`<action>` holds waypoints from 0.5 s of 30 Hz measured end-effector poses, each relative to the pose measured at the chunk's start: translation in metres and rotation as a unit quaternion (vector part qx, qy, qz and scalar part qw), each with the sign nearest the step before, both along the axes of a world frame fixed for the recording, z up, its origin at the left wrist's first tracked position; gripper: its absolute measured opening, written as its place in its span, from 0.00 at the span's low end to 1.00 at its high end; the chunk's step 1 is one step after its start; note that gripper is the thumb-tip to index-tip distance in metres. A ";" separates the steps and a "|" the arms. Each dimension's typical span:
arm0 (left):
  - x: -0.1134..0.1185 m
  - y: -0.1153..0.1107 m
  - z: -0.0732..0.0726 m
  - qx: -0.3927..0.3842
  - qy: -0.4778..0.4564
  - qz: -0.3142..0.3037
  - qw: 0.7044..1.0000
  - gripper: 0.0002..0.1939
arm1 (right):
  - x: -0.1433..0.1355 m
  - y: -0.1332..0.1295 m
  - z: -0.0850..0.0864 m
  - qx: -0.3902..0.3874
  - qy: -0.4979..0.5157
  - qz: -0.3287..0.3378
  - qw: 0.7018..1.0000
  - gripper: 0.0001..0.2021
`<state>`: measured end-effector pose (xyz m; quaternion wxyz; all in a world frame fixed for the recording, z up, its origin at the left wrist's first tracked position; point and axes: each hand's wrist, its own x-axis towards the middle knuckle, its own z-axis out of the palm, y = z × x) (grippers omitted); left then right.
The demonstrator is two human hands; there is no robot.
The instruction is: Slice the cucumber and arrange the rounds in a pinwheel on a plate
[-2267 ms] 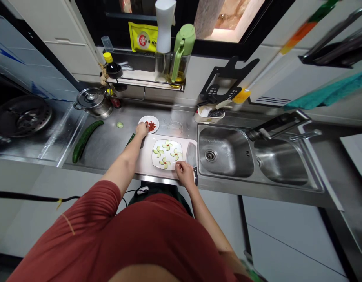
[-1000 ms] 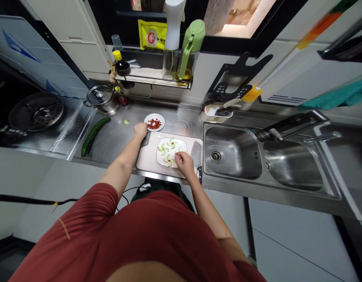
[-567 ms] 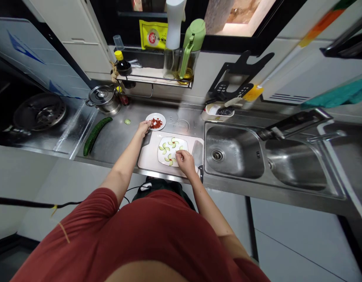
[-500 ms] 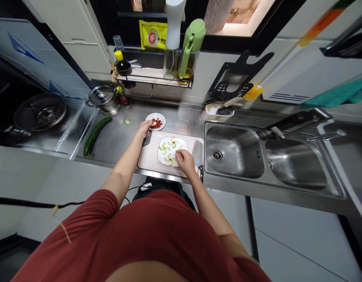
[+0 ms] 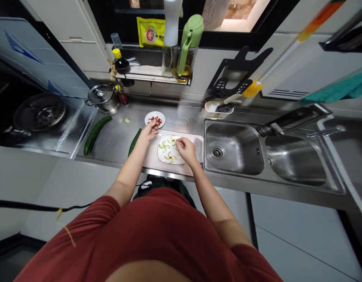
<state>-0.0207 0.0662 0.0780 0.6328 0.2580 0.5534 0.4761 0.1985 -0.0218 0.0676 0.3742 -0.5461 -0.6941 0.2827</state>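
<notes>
Right hand [image 5: 186,149] hung over the near-right side of the square plate [image 5: 178,159], fingers curled together; could not tell whether the grip closed on anything. Left hand [image 5: 151,131] reached beside the small white dish [image 5: 146,118], fingers bent; could not tell open from pinched. Dish, at the plate's 11 o'clock, held chopped red pieces [image 5: 158,121], probably set there for short reach.

Pale green slices [image 5: 170,158] lay in pinwheels, some with red centers; gaps presumably kept each figure distinct. Plate sat on the pink cutting board [image 5: 153,158], likely for a flat base. Knife [image 5: 199,147] rested on the board at 3 o'clock, mostly hidden by the right arm.

Steel table [image 5: 116,143]: one cucumber [image 5: 134,141] at 9 o'clock, partly hidden; another [image 5: 94,134] farther out. Double sink [image 5: 234,153] at 3. Lidded pot [image 5: 102,98] at 10.

Wall shelf [image 5: 147,77] at 11, carrying a green-topped oil dispenser [image 5: 190,45]; dark-framed window beyond.
</notes>
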 end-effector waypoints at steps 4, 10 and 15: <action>0.013 -0.007 0.005 0.042 -0.024 0.000 0.999 0.11 | -0.003 0.020 0.020 -0.004 0.035 -0.003 0.999 0.07; 0.030 -0.020 0.014 0.231 0.198 -0.024 0.952 0.10 | -0.004 0.054 0.046 0.026 0.061 0.009 0.998 0.08; 0.034 -0.032 0.027 0.332 0.386 -0.072 0.858 0.10 | -0.001 0.069 0.059 0.044 0.051 0.038 0.997 0.08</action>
